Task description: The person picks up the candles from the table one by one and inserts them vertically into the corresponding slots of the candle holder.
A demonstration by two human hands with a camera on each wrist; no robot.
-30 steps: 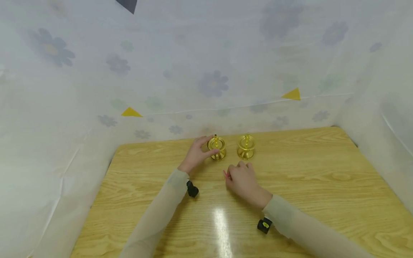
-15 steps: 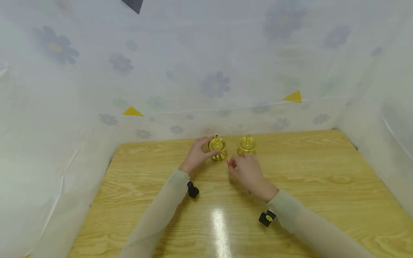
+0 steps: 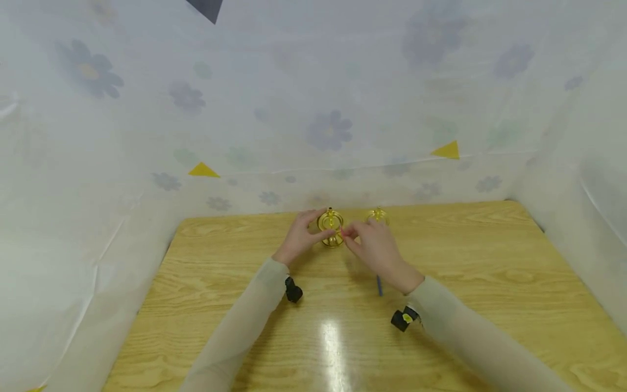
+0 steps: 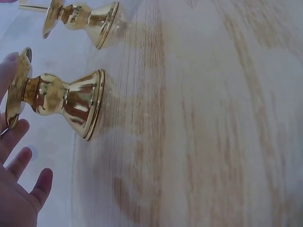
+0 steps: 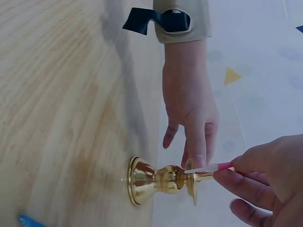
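Observation:
Two gold candle holders stand near the table's far edge. My left hand (image 3: 319, 225) holds the dish of the left holder (image 3: 331, 231), thumb and fingers round its rim; the same holder (image 4: 57, 100) fills the left wrist view, and the left fingers (image 4: 19, 163) show beside it. My right hand (image 3: 349, 234) pinches a thin pink candle (image 5: 208, 167), whose white tip is at the holder's (image 5: 158, 182) dish. In the head view the right hand hides most of the second holder (image 3: 377, 214), which shows whole in the left wrist view (image 4: 80, 19).
A thin blue stick (image 3: 379, 285) lies on the wooden table (image 3: 490, 283) just behind my right wrist. White flowered sheeting (image 3: 323, 130) walls in the table at the back and on both sides. Bare wood stretches to the right and the front.
My right hand lifted off the table and carried the pink candle forward and left to the left holder. It now covers the second holder. The blue stick is uncovered. The left hand stayed put.

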